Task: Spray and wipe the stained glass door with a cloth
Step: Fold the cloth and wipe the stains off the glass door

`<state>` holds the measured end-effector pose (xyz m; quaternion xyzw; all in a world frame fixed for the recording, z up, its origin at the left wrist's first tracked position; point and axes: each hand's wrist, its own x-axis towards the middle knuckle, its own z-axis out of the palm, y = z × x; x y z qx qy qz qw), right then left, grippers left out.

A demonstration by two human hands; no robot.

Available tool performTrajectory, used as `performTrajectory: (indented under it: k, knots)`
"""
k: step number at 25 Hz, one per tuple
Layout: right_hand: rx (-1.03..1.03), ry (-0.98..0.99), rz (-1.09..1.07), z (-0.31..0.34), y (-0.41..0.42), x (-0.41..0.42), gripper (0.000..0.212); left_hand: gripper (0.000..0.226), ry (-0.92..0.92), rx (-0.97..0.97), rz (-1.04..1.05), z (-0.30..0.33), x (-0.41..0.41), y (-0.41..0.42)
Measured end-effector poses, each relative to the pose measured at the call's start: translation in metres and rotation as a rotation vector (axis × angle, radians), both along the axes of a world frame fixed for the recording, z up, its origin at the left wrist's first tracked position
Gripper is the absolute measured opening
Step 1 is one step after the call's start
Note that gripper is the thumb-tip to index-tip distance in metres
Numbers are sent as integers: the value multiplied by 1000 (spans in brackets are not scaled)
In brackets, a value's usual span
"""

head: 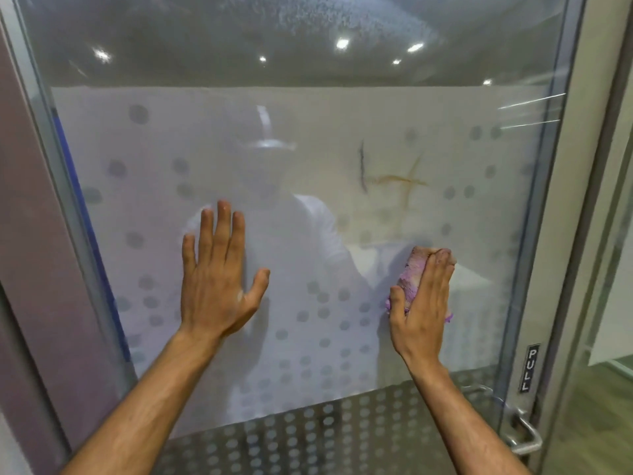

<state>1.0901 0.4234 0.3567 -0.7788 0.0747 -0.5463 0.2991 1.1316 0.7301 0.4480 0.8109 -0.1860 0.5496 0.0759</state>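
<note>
The glass door [308,125] fills the view, with a frosted band dotted with grey circles across its middle. A dark streak and a brown cross-shaped stain [394,178] mark the glass at the upper right of the band. My left hand [215,279] lies flat on the glass with fingers straight and spread. My right hand [421,303] presses a folded purple cloth [414,269] against the glass below the stain, thumb hooked round the cloth's left edge. No spray bottle is in view.
A metal door handle [524,437] sits at the lower right, beneath a black PULL label [529,368]. The door frame [582,200] runs down the right side, and a purple-brown wall panel [30,234] stands at the left. My reflection shows faintly in the glass.
</note>
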Motion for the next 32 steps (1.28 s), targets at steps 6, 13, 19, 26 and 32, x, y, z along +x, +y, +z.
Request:
performTrajectory:
  k: [6,13,19,26,32]
  knots:
    - [49,-189,32,41,-48,13,72,95,-70,-55,120,33,6,-62]
    - [46,-470,28,153,-55,39,60,100,-117,-71,169,30,12,-66]
    - [-349,-458,122,152,-28,46,56,98,-115,-91,164,30,10,-65]
    - [-522,-173,38,3,-41,21,66,96,-84,-97,165,30,6,-66]
    - [-398,-94,44,-28,-72,7,78,96,-69,-97,154,27,4,-66]
